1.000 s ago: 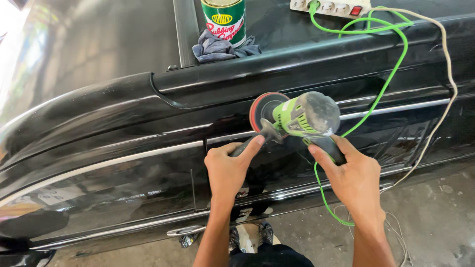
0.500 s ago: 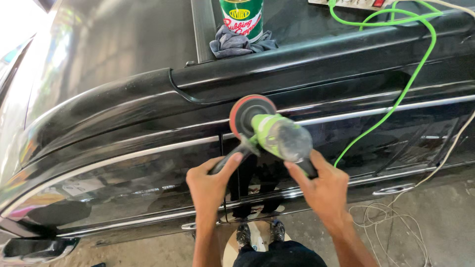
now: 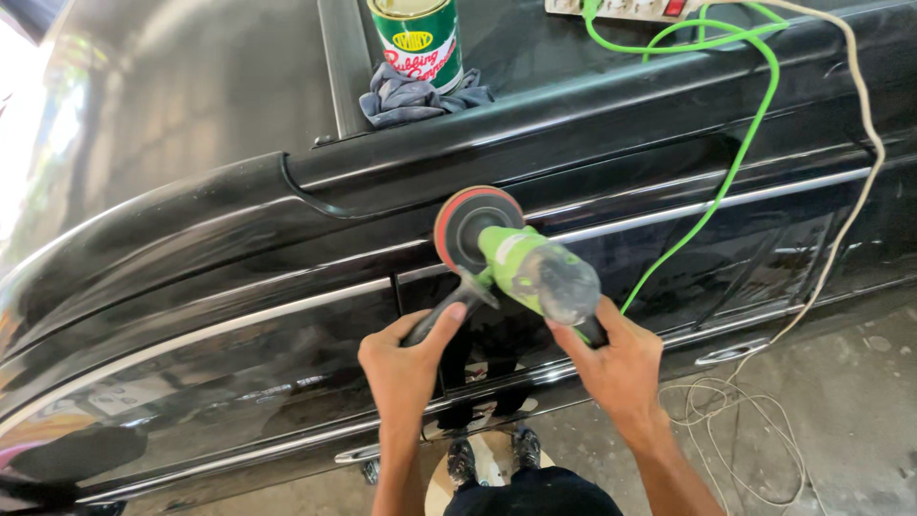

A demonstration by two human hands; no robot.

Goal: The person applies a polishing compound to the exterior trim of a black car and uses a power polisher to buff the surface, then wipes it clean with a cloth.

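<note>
A green and grey power polisher (image 3: 530,272) presses its round red-rimmed pad (image 3: 470,227) against the side of a black car (image 3: 239,287), near the seam between two doors. My left hand (image 3: 406,363) is closed around the polisher's black side handle. My right hand (image 3: 616,363) grips the rear grip of the tool. A bright green cord (image 3: 712,205) runs from the tool up over the car's roof edge.
On the roof stand a green, white and red tin (image 3: 417,40) on a crumpled grey rag (image 3: 415,96), and a white power strip (image 3: 621,10). A white cable (image 3: 850,220) hangs down to coils on the concrete floor (image 3: 821,420). Chrome door handles (image 3: 731,354) stick out below.
The polisher and both hands have shifted left along the car's side, from right of the door seam a second ago to over it. My grips are unchanged.
</note>
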